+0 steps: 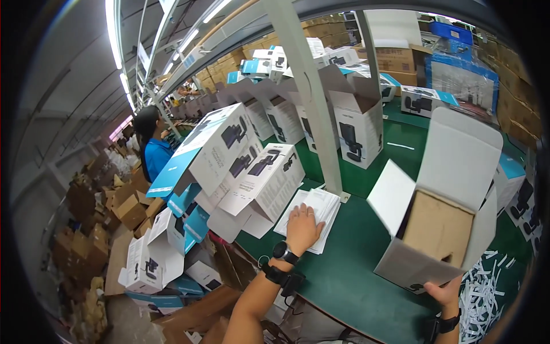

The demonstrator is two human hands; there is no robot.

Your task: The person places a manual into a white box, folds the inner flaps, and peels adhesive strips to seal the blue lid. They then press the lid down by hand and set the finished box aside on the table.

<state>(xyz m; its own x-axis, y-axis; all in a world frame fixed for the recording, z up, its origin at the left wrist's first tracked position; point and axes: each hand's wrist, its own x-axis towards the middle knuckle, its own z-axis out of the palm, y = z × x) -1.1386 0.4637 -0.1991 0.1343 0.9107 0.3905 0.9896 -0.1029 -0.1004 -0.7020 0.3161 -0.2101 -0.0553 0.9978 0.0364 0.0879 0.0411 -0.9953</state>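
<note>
From where I stand, the person's left hand [305, 226] lies palm down, fingers slightly spread, on a loose stack of white paper leaflets [325, 205] on the dark green tabletop [344, 275]. The leaflets sit just beside the foot of a pale grey metal post [312, 103].

The right hand [446, 291] is at the near lower edge of an open white cardboard box [404, 265], its thumb apart from the fingers and touching the wall; I cannot tell whether the partly hidden fingers pinch it. The box is on the right side of the table, flaps spread, with a plain brown cardboard piece [438, 226] inside.

Shredded white paper strips [484, 295] lie to its right. Left of the leaflets, white cartons with bright blue flaps and black device pictures [220, 140] lean in a pile. Beyond the post stands an open-topped white printed carton [358, 137]. Farther left, a co-worker in a blue top [157, 157] faces the bench.
</note>
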